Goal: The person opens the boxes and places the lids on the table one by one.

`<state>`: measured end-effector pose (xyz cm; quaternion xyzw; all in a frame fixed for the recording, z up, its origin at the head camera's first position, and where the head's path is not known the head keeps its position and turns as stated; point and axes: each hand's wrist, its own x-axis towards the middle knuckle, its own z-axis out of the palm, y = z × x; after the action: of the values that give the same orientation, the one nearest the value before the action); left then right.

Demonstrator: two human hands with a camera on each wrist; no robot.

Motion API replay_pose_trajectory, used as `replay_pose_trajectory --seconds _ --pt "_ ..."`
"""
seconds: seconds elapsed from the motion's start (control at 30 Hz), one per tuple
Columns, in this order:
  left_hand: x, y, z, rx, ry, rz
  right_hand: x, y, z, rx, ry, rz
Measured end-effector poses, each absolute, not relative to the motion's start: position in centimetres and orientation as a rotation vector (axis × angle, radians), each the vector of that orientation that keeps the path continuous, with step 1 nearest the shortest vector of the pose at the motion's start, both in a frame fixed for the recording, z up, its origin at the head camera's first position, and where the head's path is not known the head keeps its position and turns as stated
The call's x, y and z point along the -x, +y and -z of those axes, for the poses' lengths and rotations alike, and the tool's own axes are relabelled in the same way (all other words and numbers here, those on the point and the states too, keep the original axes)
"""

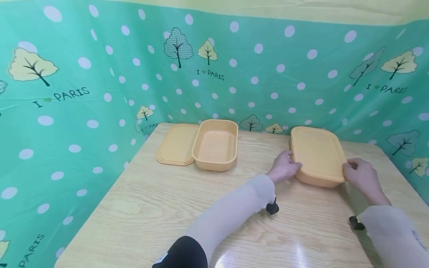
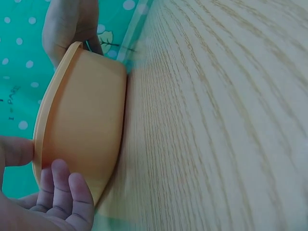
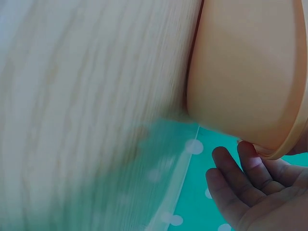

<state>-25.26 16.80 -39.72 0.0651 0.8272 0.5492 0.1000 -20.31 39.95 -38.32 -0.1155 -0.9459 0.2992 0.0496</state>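
Note:
On the right of the table stands a pale orange food storage box (image 1: 316,181) with its flat lid (image 1: 318,152) on top. My left hand (image 1: 284,166) is at its left front side, the thumb on the lid's rim and the fingers under the rim against the wall. The left wrist view shows this grip on the box (image 2: 89,110) close up. At the right front corner my right hand (image 1: 363,176) pinches the rim. In the right wrist view, the right hand's fingers (image 3: 228,166) curl below the rim, and its thumb is mostly hidden behind the box.
A second, uncovered orange box (image 1: 214,165) stands at the table's back left. Its wall overlaps a flat lid (image 1: 177,145) lying to its left. Green dotted cloth (image 1: 261,70) hangs behind the wood-grain table (image 1: 151,208) and along both sides.

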Motion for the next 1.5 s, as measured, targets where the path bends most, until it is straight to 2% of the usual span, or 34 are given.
replay_pose_trajectory --seconds 1.5 --pt "25.8 13.5 40.2 -0.144 2.399 -1.720 22.0 37.0 38.5 0.289 -2.885 -1.014"
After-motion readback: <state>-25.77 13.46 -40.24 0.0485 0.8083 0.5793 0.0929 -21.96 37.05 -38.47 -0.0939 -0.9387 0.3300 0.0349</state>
